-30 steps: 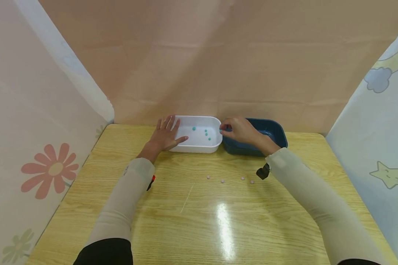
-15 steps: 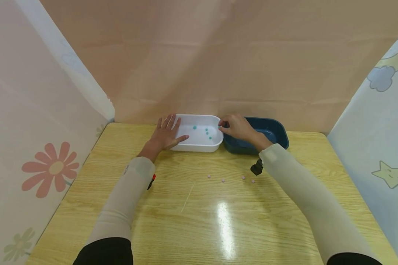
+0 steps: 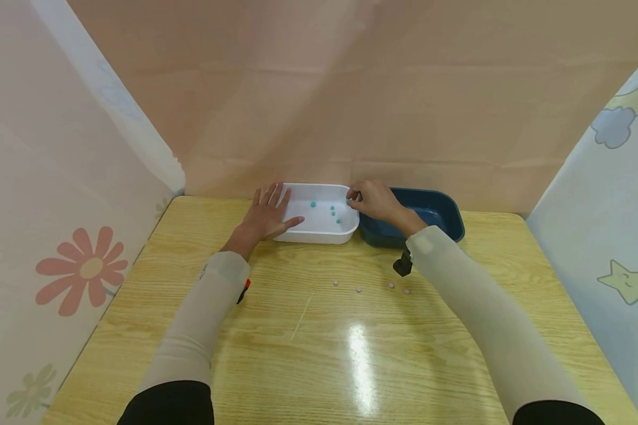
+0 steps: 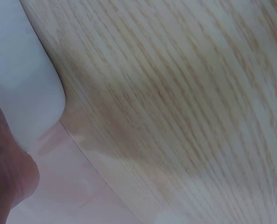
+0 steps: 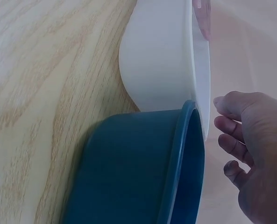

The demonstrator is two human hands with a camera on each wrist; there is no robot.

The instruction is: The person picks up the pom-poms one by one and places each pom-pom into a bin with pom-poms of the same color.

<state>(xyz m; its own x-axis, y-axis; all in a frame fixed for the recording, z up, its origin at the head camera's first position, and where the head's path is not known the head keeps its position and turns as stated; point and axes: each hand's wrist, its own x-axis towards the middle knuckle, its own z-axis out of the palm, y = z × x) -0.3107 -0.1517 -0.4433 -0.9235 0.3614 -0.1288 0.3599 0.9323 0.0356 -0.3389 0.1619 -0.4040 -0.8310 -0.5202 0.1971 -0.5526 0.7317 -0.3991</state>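
Observation:
My left hand [image 3: 264,216] lies spread, fingers straight, over the left end of a white tray [image 3: 313,238]. Several small teal balls [image 3: 313,204] are on that tray's floor. Above its right rim, my right hand [image 3: 377,200] pinches another small teal ball [image 3: 348,201] between thumb and fingertips. In the right wrist view the right hand [image 5: 264,144] hovers over the rims with its fingers curled, and the ball itself is hidden. Part of the left hand [image 4: 10,172] shows at the white tray's [image 4: 24,65] corner in the left wrist view.
A dark blue tray [image 3: 385,237] stands directly right of the white one, partly beneath the right hand and forearm. Several pale pink balls [image 3: 358,289] lie on the wooden table [image 3: 276,354] in front. A brown paper backdrop [image 3: 319,118] rises behind the trays.
My right hand has moved a little left with the teal ball, from the gap between the trays to over the white tray's rim. The left hand stays in place.

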